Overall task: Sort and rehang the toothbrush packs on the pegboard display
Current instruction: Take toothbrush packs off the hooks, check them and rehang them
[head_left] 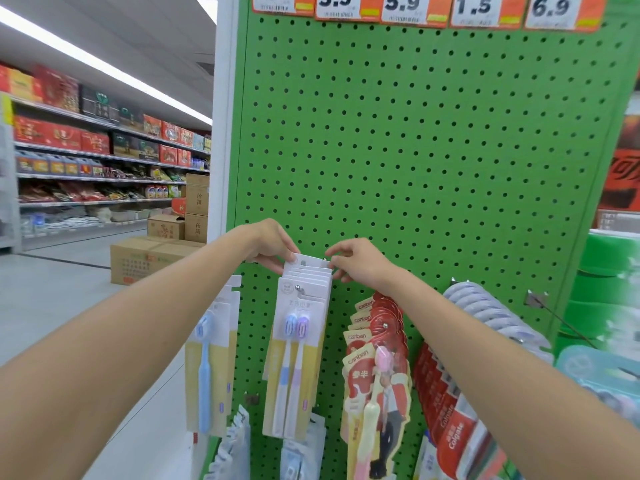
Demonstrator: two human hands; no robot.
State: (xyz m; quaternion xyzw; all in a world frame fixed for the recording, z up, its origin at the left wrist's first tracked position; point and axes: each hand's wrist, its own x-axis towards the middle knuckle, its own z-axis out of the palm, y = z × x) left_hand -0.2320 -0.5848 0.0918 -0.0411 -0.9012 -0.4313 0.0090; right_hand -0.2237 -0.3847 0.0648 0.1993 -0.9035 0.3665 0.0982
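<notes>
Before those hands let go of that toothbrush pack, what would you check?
1. Left hand pinches the rear pack's top left corner: ok.
2. Right hand pinches its top right corner: ok.
3. Rear pack's hole threaded on the peg: cannot tell.
4. Rear pack matches the two-brush packs in front: cannot tell, only its top shows.
5. Canban packs hang apart from this row: ok.

Green pegboard (pixel 433 150), upright. Two-brush packs (pixel 299 341) hang stacked on a peg at lower centre.

- Left of these: single blue-brush packs (pixel 207 368).
- Right of these: red canban packs (pixel 374 368), then Colgate packs (pixel 450 427), then pale lilac packs (pixel 485 306).
- Well above these, along the top edge: price tags (pixel 401 5).
</notes>
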